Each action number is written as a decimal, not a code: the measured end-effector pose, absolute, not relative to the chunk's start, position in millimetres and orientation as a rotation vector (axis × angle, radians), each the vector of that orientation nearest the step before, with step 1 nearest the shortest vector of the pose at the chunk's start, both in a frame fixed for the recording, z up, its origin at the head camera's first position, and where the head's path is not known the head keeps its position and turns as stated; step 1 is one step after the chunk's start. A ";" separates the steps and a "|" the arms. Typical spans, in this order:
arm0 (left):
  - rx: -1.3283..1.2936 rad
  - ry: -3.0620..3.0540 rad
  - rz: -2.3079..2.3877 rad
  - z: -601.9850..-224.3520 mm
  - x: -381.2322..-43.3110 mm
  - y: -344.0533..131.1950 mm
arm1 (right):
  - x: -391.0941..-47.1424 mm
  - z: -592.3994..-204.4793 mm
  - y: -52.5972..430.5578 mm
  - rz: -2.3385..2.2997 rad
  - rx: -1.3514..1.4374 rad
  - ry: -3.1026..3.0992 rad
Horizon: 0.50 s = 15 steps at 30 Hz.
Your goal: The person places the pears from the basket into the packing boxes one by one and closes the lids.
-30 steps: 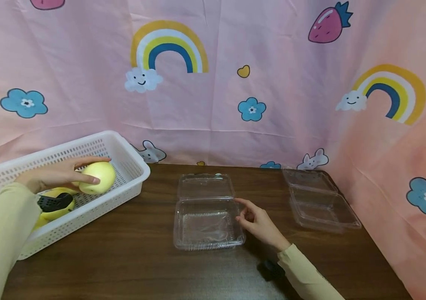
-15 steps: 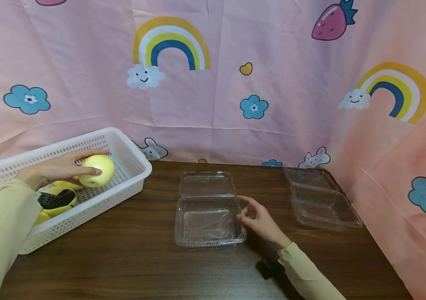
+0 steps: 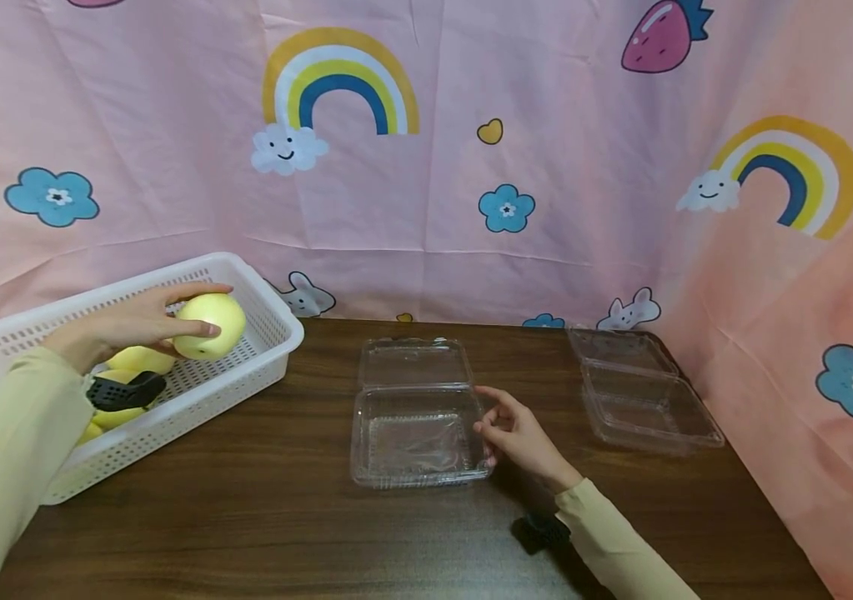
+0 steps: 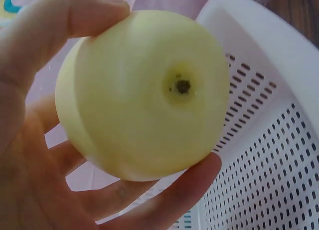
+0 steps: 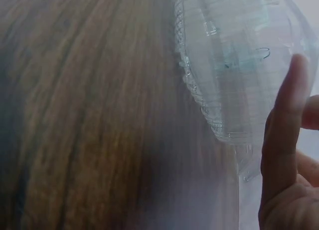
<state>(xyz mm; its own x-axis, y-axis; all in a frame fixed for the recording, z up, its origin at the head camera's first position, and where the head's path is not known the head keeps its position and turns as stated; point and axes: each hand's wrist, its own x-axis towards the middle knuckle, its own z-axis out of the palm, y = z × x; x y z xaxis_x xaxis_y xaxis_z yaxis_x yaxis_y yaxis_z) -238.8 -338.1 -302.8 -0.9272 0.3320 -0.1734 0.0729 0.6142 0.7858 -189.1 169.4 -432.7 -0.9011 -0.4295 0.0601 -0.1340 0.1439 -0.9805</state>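
Note:
My left hand (image 3: 137, 321) holds a pale yellow apple (image 3: 212, 327) just above the white basket (image 3: 287, 342), thumb on one side and fingers on the other. In the left wrist view a dark-centred dimple on the apple (image 4: 142, 95) faces the camera. Several more yellow fruits (image 3: 143, 360) lie in the basket, partly hidden by the wrist and a black device. My right hand (image 3: 524, 437) rests at the right edge of a clear plastic container (image 3: 418, 446) whose lid lies folded back. Its fingertips touch the rim; the right wrist view shows one straight finger (image 5: 286, 125) beside the clear wall.
A second clear container (image 3: 651, 408), lid open, stands at the right back of the brown wooden table (image 3: 283, 533). A patterned pink cloth (image 3: 426, 192) hangs behind and to the right. A dark object (image 3: 541, 531) is under my right wrist.
My left hand has lifted the apple slightly and carried it a little to the right, uncovering more of the fruits beneath. The right hand has hardly moved.

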 end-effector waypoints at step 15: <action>0.376 2.615 1.150 -292.7 -235.2 -311.4 | -185.3 -428.3 168.2 -1.862 -0.457 2.109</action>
